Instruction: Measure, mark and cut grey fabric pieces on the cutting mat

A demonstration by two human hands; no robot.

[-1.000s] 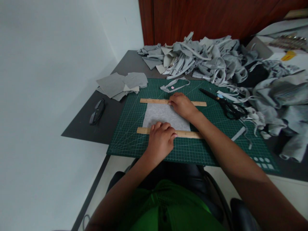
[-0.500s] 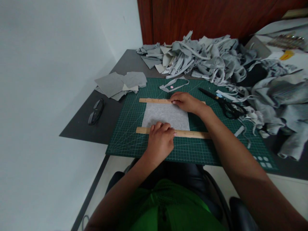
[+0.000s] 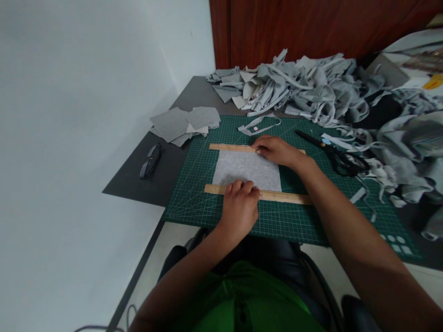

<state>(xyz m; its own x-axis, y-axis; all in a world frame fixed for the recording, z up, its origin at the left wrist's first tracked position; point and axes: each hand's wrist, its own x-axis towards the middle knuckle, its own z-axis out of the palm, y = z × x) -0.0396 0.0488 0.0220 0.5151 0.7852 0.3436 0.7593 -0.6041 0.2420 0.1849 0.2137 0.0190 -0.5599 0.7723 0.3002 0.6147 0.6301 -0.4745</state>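
Observation:
A light grey piece of fabric (image 3: 247,168) lies flat on a green cutting mat (image 3: 194,203). Across its near edge runs a wooden ruler (image 3: 284,196), and a second wooden ruler (image 3: 228,147) lies along its far edge. My left hand (image 3: 240,205) is closed on the near ruler, fingers curled over it. With fingers pinched together, my right hand (image 3: 275,150) grips the far ruler near its middle. The right forearm covers the right end of the near ruler.
Black scissors (image 3: 337,157) lie right of the fabric. Glasses (image 3: 150,161) and grey fabric pieces (image 3: 176,124) are at the left. A fabric loop (image 3: 261,124) lies beyond the far ruler. A large heap of grey scraps (image 3: 304,85) fills the back and right.
The whole view has shifted, so everything appears slightly further right. Both hands stay at the same rulers, and the fabric keeps its place between them.

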